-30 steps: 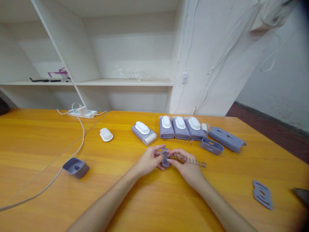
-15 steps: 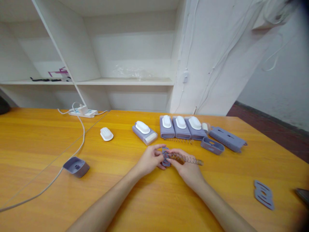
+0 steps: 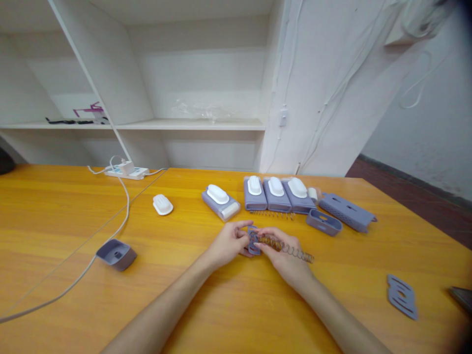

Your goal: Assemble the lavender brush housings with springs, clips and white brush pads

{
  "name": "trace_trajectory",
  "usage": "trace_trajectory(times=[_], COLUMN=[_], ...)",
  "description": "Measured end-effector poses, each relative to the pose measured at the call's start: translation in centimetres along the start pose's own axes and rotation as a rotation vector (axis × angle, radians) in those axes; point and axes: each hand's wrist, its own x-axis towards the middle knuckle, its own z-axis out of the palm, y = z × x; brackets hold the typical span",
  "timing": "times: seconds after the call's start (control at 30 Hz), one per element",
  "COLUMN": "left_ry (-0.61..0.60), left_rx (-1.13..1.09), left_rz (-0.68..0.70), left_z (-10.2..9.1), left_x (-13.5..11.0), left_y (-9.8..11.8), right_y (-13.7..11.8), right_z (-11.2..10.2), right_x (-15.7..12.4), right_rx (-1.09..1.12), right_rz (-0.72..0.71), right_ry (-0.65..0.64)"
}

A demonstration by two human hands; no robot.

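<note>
My left hand (image 3: 231, 244) is closed on a small flat purple-grey plastic plate (image 3: 253, 248), gripping it from its left side. At the plate's right face, my right hand (image 3: 285, 250) pinches the near end of a long metal coil spring (image 3: 291, 249). The spring's free end sticks out to the right over the back of my right hand. Whether the coil is hooked into the plate is hidden by the fingers. Behind the hands, a second coil spring (image 3: 273, 215) lies on the table along the front of the purple-grey boxes.
Purple-grey boxes with white lids (image 3: 276, 189) stand at the back. To their right lie an oval purple-grey frame (image 3: 324, 222) and a long housing (image 3: 346, 211). A slotted plate (image 3: 401, 296) lies right, a hollow cup (image 3: 116, 254) left, near a white cable (image 3: 127, 196).
The spring's free end has swung slightly down and to the right. Both hands keep nearly the same place and hold.
</note>
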Motion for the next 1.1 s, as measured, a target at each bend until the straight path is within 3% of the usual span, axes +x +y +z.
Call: trace_trajectory(times=[0.37, 0.63, 0.87, 1.1], left_ry=[-0.022, -0.001, -0.095, -0.135], left_rx=[-0.024, -0.04, 0.009, 0.031], left_rz=[-0.005, -0.063, -0.12, -0.115], left_z=[-0.2, -0.3, -0.7, -0.9], left_x=[0.1, 0.1, -0.4, -0.7], left_y=[-0.3, -0.2, 0.3, 0.5], right_y=[0.5, 0.4, 0.0, -0.1], right_z=[0.2, -0.7, -1.1, -1.1], right_x=[0.2, 0.3, 0.3, 0.4], right_rx=[-0.141, -0.2, -0.311, -0.271], right_rz=[-0.092, -0.105, -0.096, -0.146], right_ry=[0.008, -0.123, -0.171, -0.173])
